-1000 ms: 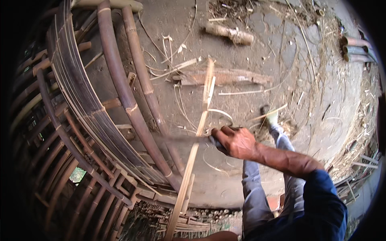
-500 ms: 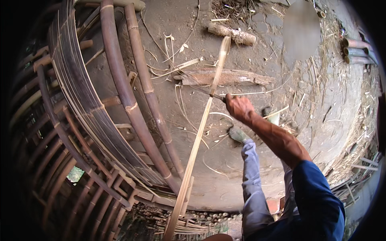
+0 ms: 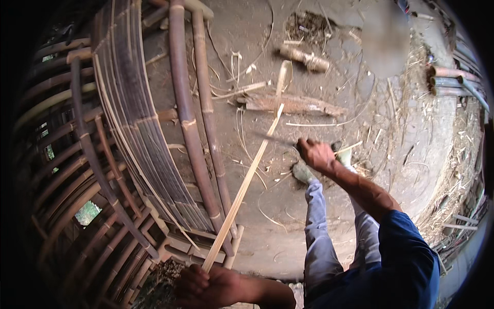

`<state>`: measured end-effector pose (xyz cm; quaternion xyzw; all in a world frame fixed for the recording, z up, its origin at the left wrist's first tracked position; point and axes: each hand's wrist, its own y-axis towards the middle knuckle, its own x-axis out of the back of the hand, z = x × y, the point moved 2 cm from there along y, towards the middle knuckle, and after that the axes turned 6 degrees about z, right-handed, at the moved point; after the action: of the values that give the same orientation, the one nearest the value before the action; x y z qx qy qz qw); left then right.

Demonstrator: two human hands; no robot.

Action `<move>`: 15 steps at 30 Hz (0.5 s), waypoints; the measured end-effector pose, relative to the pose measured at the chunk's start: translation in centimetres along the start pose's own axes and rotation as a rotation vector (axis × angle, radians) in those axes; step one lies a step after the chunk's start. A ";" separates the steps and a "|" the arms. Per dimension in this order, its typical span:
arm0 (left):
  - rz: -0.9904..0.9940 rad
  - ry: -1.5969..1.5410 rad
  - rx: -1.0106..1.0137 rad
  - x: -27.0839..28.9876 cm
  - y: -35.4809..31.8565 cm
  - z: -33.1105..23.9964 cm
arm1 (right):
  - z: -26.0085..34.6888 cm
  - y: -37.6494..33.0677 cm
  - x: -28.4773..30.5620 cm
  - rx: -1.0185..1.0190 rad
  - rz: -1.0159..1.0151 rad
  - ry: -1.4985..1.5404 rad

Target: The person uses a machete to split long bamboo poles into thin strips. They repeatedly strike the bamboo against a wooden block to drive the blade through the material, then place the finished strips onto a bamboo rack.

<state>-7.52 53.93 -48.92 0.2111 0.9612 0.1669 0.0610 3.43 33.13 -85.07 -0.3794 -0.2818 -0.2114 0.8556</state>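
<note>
My left hand (image 3: 208, 286) is closed around the near end of a long pale bamboo strip (image 3: 241, 194), at the lower edge. The strip slants away from me to a narrow tip over the ground. Just beyond that tip shows a wider pale bamboo piece (image 3: 282, 81); whether the two are joined I cannot tell. In my right hand (image 3: 316, 154) is a knife, its dark, motion-blurred blade (image 3: 275, 138) pointing left and crossing the strip. A rough wood plank (image 3: 303, 106) lies on the ground behind the strip's far end.
To the left stands a bamboo frame with thick poles (image 3: 191, 139) and a panel of dark slats (image 3: 149, 139). A short bamboo log (image 3: 304, 57) lies farther off. Shavings litter the dirt floor (image 3: 329, 216). Cut bamboo tubes (image 3: 447, 81) rest at the far right.
My left hand has come into view at the strip's near end. The knife has moved a little nearer to me. The view has shifted, so the frame appears farther right.
</note>
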 end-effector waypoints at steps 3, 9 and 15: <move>0.153 -0.321 -0.006 3.5 3.4 -6.8 | 6.4 -5.9 6.0 0.120 -0.104 0.030; 0.108 -0.394 -0.064 12.4 6.9 -21.6 | 13.6 -13.3 16.0 0.062 -0.523 0.550; 0.010 -0.658 -0.059 16.4 6.1 -30.7 | 18.8 -17.2 26.9 0.317 -0.424 1.150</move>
<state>-25.79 57.09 -18.82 0.2564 0.8836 0.1180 0.3737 7.65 32.91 -48.25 -0.0098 0.1260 -0.5022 0.8555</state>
